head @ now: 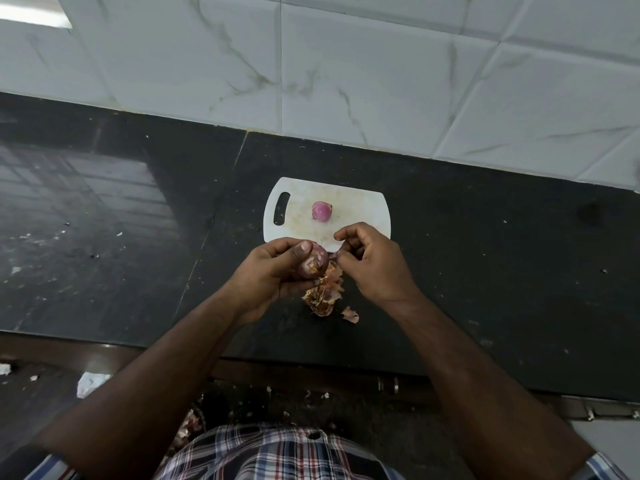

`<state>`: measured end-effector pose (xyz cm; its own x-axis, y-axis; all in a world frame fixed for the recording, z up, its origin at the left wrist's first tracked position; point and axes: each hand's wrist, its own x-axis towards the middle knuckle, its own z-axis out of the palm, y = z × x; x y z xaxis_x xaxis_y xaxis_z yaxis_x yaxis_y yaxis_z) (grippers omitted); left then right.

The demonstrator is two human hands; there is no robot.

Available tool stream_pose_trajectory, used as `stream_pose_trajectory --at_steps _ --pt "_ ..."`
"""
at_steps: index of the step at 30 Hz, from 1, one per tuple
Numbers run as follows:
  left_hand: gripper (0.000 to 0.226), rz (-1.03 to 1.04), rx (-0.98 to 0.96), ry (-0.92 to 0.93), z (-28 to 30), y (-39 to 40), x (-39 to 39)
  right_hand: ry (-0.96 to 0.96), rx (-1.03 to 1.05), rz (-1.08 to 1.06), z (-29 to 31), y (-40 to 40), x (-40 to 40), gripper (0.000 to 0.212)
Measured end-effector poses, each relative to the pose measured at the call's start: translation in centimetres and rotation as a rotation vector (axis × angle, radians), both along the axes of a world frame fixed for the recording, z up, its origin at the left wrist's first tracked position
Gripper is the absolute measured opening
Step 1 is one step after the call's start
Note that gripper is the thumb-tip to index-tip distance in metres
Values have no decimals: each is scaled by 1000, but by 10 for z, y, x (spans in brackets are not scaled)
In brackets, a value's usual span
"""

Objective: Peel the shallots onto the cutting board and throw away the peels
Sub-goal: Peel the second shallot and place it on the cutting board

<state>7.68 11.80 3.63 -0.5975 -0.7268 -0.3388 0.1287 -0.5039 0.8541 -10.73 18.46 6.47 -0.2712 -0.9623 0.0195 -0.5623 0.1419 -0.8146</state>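
Note:
A small white cutting board [360,206] lies on the black counter, and one peeled pink shallot [322,211] sits on its middle. Just in front of the board, my left hand [273,271] grips a partly peeled shallot [316,263], thumb on top. My right hand [372,261] is beside it, fingertips pinching a strip of skin at the shallot's right end. A heap of dry brown peels [323,296] lies on the counter below both hands, with one loose peel [350,315] a little to the right.
The black stone counter [502,271] runs left to right, backed by a white marble-tiled wall [346,64]. Its front edge is near my body. Scraps of paper and peel litter the dark floor [93,382] below.

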Motion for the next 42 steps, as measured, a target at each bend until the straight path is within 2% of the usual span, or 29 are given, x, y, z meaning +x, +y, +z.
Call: stream_pose_trajectory --at_steps 5,10,15,24,28,33,37,42 --pt "37 -15 27 6 -2 -4 5 -76 -10 35 -1 1 -4 13" --pt "40 -24 12 -7 -2 -4 2 -115 -67 87 5 2 8 27" --pt "44 -21 -7 -43 -3 -4 0 -43 -141 73 2 5 15 28" --pt "42 -64 -2 -36 3 0 2 62 -81 52 -4 -1 11 29" --pt "39 -72 54 32 8 2 5 119 0 35 -14 1 3 28" --pt "41 -22 72 35 9 -1 6 153 0 -1 -16 3 -4 18" --pt "35 -11 103 81 5 -1 5 -31 16 -89 -13 0 -6 22" --pt "31 -26 75 102 3 0 1 -475 176 -31 -6 0 7 37"
